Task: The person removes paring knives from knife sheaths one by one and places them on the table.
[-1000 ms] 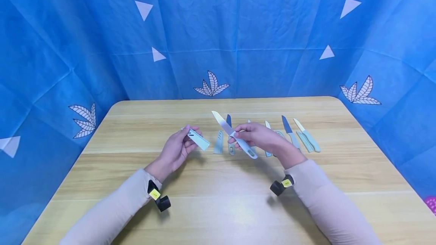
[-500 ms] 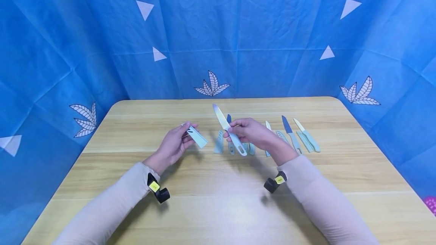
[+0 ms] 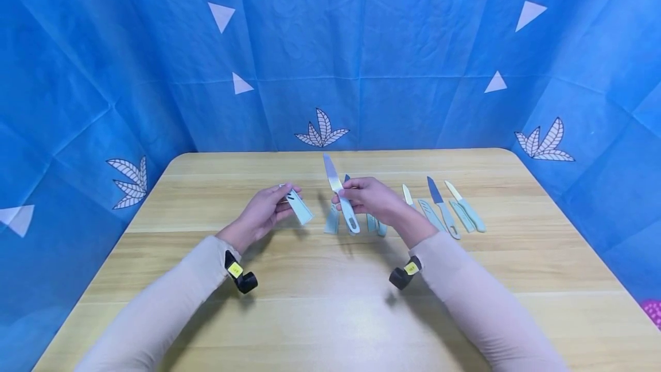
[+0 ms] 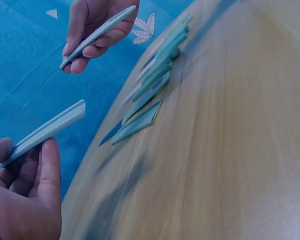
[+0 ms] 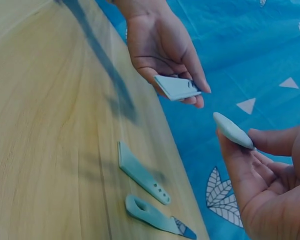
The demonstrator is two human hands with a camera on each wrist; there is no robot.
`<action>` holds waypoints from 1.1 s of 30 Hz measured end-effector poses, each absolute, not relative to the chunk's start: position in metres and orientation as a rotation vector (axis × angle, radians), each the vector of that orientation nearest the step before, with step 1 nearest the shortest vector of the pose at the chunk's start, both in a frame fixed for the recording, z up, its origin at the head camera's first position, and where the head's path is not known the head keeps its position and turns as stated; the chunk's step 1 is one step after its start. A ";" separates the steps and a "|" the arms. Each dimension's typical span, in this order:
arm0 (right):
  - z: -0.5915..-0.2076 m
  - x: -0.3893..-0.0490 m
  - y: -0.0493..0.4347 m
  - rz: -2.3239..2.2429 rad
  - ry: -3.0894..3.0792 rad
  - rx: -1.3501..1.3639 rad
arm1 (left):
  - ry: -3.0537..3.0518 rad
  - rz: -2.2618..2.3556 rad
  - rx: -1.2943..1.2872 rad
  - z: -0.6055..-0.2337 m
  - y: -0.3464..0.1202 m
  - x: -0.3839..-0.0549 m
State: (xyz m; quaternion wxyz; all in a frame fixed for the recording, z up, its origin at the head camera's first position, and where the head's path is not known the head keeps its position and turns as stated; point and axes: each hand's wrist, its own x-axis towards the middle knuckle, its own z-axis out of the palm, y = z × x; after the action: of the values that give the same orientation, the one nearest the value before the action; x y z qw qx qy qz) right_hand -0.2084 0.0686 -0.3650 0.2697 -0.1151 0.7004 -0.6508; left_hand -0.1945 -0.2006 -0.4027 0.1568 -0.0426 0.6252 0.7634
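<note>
My left hand [image 3: 264,211] pinches a pale mint knife sheath [image 3: 299,208] by its far end, above the table, its wide open end pointing toward me and to the right. To its right my right hand [image 3: 373,200] grips a knife [image 3: 349,215] where handle meets blade. The blade points away from me and slightly left, apart from the sheath. In the left wrist view the sheath [image 4: 50,131] lies between thumb and fingers, with the knife handle [image 4: 100,35] beyond. The right wrist view shows the handle [image 5: 233,131] nearly end-on; its blade is hidden there.
On the wooden table [image 3: 330,303], another sheath [image 3: 332,220] and a dark-bladed knife [image 5: 155,216] lie under my right hand. Farther right are a dark-bladed knife [image 3: 443,208], a light-bladed knife [image 3: 467,209] and sheaths [image 3: 431,213]. A blue curtain [image 3: 330,56] hangs behind the table.
My right hand has moved left with the knife, whose blade has turned to point more directly away from me. My left hand and its sheath have shifted only slightly.
</note>
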 end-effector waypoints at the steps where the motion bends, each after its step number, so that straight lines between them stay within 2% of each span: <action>1: -0.366 -0.209 0.067 -1.766 1.883 -0.306 | 1.792 2.179 -0.128 -0.403 -0.201 -0.196; 33: -0.386 -0.222 0.031 -1.753 1.952 -0.154 | 1.870 2.017 -0.076 -0.407 -0.224 -0.223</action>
State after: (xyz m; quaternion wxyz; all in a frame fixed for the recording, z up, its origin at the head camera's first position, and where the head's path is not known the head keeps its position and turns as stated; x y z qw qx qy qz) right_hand -0.2220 0.0314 -0.3862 0.2539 -0.0566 0.7184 -0.6451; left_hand -0.2227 -0.2239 -0.4069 0.1938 -0.0271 0.6668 0.7191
